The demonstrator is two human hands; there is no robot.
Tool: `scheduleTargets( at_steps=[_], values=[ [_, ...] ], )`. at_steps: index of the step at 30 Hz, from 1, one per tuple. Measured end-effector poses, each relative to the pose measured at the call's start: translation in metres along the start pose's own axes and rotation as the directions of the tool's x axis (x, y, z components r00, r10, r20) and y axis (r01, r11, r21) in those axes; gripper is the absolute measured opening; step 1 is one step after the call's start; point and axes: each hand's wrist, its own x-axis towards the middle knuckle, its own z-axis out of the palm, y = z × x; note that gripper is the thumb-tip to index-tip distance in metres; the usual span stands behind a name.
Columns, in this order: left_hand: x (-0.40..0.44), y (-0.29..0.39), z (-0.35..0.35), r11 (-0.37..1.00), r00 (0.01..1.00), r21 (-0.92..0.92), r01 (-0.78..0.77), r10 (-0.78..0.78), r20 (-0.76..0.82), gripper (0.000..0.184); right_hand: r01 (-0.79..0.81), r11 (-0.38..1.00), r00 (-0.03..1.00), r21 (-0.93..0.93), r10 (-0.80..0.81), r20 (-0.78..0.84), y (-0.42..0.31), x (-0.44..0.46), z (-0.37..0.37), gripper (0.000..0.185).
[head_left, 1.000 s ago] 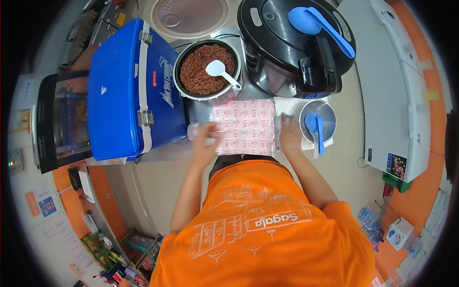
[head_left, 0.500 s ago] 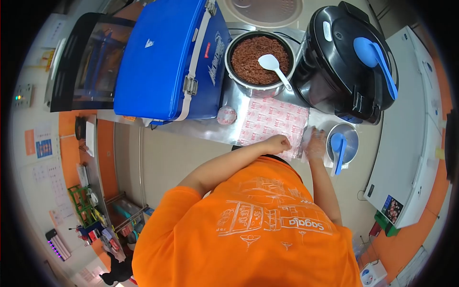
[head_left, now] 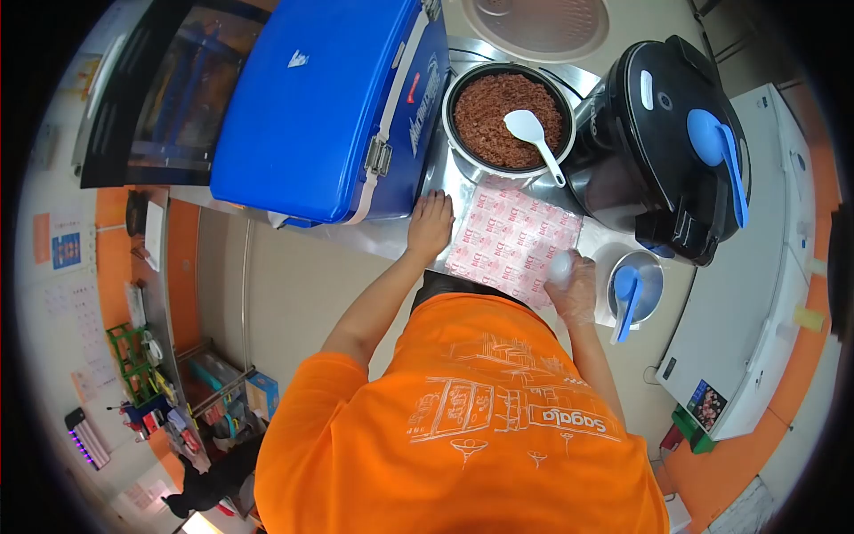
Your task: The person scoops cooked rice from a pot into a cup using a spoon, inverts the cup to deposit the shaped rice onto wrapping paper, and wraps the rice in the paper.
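Observation:
My left hand point(head_left: 431, 224) reaches to the metal tabletop beside the blue cooler box, fingers stretched out and palm down. The small round pink-printed piece that lay there is out of sight, apparently under this hand. My right hand point(head_left: 580, 290), in a clear plastic glove, grips a small translucent whitish cup-like object point(head_left: 560, 266) over the right edge of the printed wrapping paper point(head_left: 511, 236). This paper, white with red print, lies flat between both hands. Behind it stands a pot of reddish-brown rice point(head_left: 503, 111), with a white rice paddle point(head_left: 527, 130) resting on top.
The blue cooler box point(head_left: 311, 107) stands at left. At right is a black rice cooker point(head_left: 658, 133) with a blue ladle point(head_left: 712, 142) on its lid. A metal bowl point(head_left: 654, 276) holding a blue-handled utensil point(head_left: 628, 298) sits right of my gloved hand.
My left hand has moved from the paper's front edge to the left, over the spot of the round piece. My right hand has brought the whitish object onto the paper. The view has shifted slightly.

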Motion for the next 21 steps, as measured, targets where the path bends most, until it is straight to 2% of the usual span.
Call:
scheduleTargets(
  at_steps=[4,8,10,11,12,13,14,15,16,17,18,20,21],
  values=[
    [-0.002,0.002,0.006,0.999,0.999,0.042,0.011,-0.009,-0.032,0.052,0.075,0.997,0.997,-0.022,-0.075,0.010,-0.005,0.006,0.004,0.086],
    [-0.001,0.009,0.002,1.000,0.999,-0.011,0.000,-0.001,-0.052,0.057,0.145,0.989,0.989,0.016,-0.145,0.024,-0.011,0.009,0.000,0.084],
    [-0.003,0.031,-0.024,0.994,0.996,-0.096,-0.044,0.036,-0.077,0.060,0.218,0.952,0.975,0.214,-0.222,-0.008,0.007,0.014,0.011,0.085],
    [-0.012,0.051,-0.029,0.958,0.991,-0.285,-0.027,-0.011,-0.130,0.068,0.248,0.918,0.968,0.310,-0.251,-0.029,0.013,0.016,0.016,0.085],
    [-0.014,0.072,-0.065,0.877,0.992,-0.481,-0.021,-0.041,-0.119,0.065,0.081,0.822,0.980,0.563,-0.168,0.104,0.005,0.015,0.010,0.087],
    [-0.022,0.089,-0.061,0.724,0.993,-0.690,0.009,-0.090,-0.082,0.059,-0.117,0.657,0.960,0.745,-0.119,0.255,-0.011,0.011,-0.006,0.088],
    [-0.028,0.108,-0.050,0.392,0.971,-0.890,0.233,-0.138,0.194,0.056,-0.324,0.439,0.906,0.838,-0.110,0.408,-0.023,0.008,-0.013,0.090],
    [-0.021,0.116,-0.046,-0.035,0.902,-0.904,0.427,-0.063,0.428,0.055,-0.341,0.371,0.888,0.864,-0.174,0.425,-0.027,0.007,-0.010,0.091],
    [-0.014,0.120,-0.042,-0.430,0.801,-0.699,0.572,0.110,0.588,0.054,-0.360,0.300,0.869,0.883,-0.237,0.435,-0.030,0.006,-0.007,0.092],
    [-0.010,0.123,-0.040,-0.701,0.694,-0.322,0.636,0.337,0.636,0.053,-0.382,0.228,0.848,0.896,-0.299,0.437,-0.034,0.004,-0.004,0.093],
    [-0.009,0.128,-0.048,-0.724,0.733,-0.327,0.607,0.352,0.582,0.052,-0.447,0.221,0.795,0.867,-0.346,0.499,-0.040,0.002,-0.007,0.091],
    [-0.003,0.140,-0.073,-0.772,0.809,-0.334,0.541,0.369,0.458,0.050,-0.535,0.125,0.762,0.836,-0.357,0.540,-0.046,-0.001,-0.003,0.090],
    [-0.004,0.141,-0.074,-0.744,0.820,-0.402,0.534,0.341,0.459,0.047,-0.577,0.080,0.741,0.813,-0.367,0.562,-0.045,-0.002,-0.001,0.089]
  ],
)
